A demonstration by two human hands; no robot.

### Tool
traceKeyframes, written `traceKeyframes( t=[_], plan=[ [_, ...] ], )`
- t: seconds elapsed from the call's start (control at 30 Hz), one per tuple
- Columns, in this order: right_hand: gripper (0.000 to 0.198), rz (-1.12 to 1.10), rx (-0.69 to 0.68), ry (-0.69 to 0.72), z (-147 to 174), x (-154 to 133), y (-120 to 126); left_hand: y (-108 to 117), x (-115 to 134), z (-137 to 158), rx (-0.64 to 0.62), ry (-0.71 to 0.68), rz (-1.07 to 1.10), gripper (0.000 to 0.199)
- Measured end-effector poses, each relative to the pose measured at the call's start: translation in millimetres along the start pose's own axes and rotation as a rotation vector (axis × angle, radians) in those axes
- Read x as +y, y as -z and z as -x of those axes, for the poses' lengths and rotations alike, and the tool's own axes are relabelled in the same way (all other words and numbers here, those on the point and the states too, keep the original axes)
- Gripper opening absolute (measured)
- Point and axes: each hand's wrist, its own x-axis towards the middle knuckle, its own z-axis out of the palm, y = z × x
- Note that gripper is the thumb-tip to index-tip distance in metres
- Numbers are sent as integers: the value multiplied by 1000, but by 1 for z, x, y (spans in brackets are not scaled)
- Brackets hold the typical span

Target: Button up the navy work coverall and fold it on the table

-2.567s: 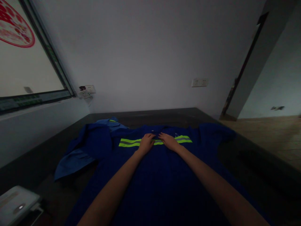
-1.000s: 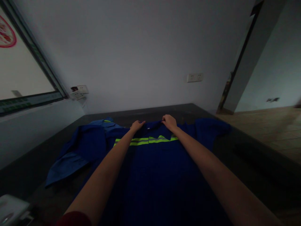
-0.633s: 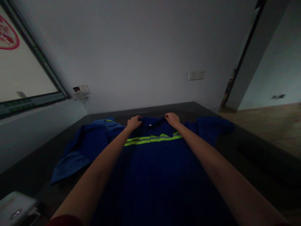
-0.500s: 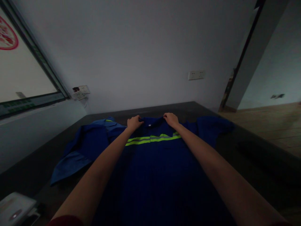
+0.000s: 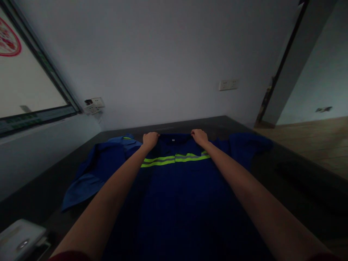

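Note:
A dark blue work jacket (image 5: 176, 195) with yellow-green and grey reflective stripes lies spread on the dark table, its collar toward the wall. My left hand (image 5: 150, 140) is closed on the left end of the collar. On the collar's right end, my right hand (image 5: 199, 137) pinches the fabric. Between the hands the collar is stretched nearly straight, and a small white label shows at its middle. One sleeve (image 5: 244, 145) reaches out to the right. Shadow hides the detail of the jacket's lower part.
At the left, blue cloth (image 5: 87, 186) with a lighter blue part lies bunched beside the jacket. A white device (image 5: 23, 237) sits at the near left corner. The dark table (image 5: 217, 122) meets a wall with sockets (image 5: 228, 85). A dark object (image 5: 301, 181) lies on the right.
My hands have moved slightly apart, the left one going outward. The collar between them has gone from sagging to almost straight.

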Motion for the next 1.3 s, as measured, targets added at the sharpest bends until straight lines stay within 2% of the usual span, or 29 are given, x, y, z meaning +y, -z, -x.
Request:
traceKeyframes(
  t=[0.13, 0.23, 0.4, 0.53, 0.67, 1.03, 1.2, 1.3],
  plan=[
    [23, 8, -9, 14, -2, -5, -1, -6, 7, 1, -33, -44, 24, 32],
    [23, 17, -18, 27, -3, -7, 1, -8, 13, 1, -28, -83, 30, 40],
    [21, 42, -32, 20, -2, -9, 3, -5, 17, 0, -11, -36, 6, 25],
    [31, 70, -24, -31, 2, -10, 0, 1, 16, -1, 11, -18, -6, 24],
    [20, 82, -13, -68, 2, -10, -5, 3, 12, -2, 12, -25, -22, 24],
    [24, 69, -103, 25, -2, -11, -3, -1, 10, -3, 3, -8, -27, 26],
    [46, 81, -82, -45, 1, -19, -5, 1, 9, -1, 2, 9, -26, 28],
    [33, 78, -82, -103, 1, -19, -4, 2, 8, 1, -1, 18, -26, 28]
  ],
)
